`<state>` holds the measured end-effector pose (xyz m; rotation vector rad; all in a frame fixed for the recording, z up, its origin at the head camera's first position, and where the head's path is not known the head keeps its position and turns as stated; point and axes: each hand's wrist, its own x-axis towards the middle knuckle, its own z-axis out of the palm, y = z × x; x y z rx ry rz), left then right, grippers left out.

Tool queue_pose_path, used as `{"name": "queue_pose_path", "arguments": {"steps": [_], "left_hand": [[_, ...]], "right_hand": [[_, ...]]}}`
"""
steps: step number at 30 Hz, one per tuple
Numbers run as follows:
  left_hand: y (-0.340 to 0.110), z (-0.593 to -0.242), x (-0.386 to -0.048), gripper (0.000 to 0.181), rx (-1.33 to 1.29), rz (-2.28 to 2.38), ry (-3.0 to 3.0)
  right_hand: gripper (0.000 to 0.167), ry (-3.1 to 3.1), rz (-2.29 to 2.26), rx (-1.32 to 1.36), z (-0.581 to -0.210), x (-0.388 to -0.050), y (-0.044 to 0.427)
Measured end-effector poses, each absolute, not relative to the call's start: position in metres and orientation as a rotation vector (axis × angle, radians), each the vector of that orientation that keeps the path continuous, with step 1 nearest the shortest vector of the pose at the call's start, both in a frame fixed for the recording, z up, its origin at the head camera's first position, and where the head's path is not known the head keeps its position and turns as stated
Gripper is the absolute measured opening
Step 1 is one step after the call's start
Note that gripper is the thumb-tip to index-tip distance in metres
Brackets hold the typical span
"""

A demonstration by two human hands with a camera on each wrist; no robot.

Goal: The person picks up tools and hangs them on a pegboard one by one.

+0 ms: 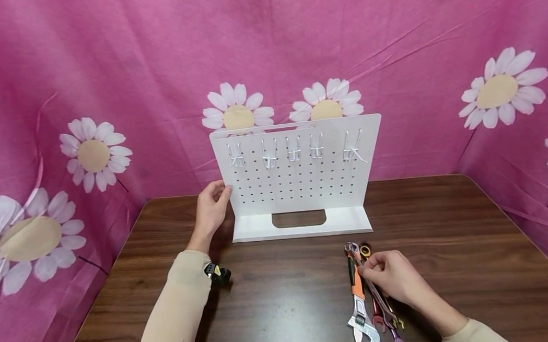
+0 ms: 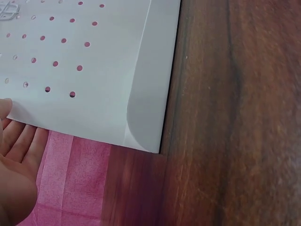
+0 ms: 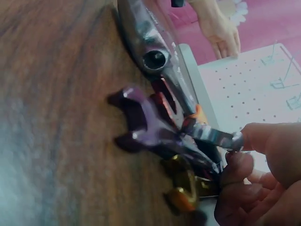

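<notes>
A white pegboard (image 1: 299, 203) stands upright on its base, with several wire hooks (image 1: 294, 154) along its upper part. My left hand (image 1: 212, 209) holds its left edge, thumb in front and fingers behind. Over a bunch of wrenches, my right hand (image 1: 395, 276) pinches a silver wrench (image 3: 214, 134) between thumb and fingers. Beside it lies an adjustable wrench (image 1: 358, 290) with an orange and black handle. A purple wrench (image 3: 150, 125), a gold wrench (image 3: 186, 181) and a red wrench (image 1: 377, 316) lie close under the right hand, partly hidden by one another.
The tools and board stand on a dark wooden table (image 1: 282, 301). A pink curtain with daisies (image 1: 163, 57) surrounds the table at the back and sides. A small black device (image 1: 218, 274) is strapped at the left wrist.
</notes>
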<state>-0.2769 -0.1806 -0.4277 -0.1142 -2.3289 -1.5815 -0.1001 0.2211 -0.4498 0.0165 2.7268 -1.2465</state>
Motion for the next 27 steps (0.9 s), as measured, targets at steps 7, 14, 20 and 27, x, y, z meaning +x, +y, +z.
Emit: {"name": "queue_pose_path", "arguments": {"steps": [7, 14, 20, 27], "left_hand": [[-0.181, -0.428, -0.280, 0.025, -0.058, -1.583, -2.350], [-0.180, -0.427, -0.282, 0.024, -0.057, -1.630, -2.365], [-0.179, -0.427, -0.284, 0.023, -0.077, -1.646, -2.358], [-0.178, -0.429, -0.285, 0.022, -0.085, -1.664, -2.343]], "right_hand": [[0.012, 2.840, -1.140, -0.045, -0.441, -0.100, 0.223], [0.011, 2.689, -1.339, -0.168, -0.432, -0.103, 0.225], [0.010, 2.631, -1.449, -0.283, -0.429, -0.109, 0.222], [0.015, 2.712, -1.449, -0.241, -0.420, -0.118, 0.209]]}}
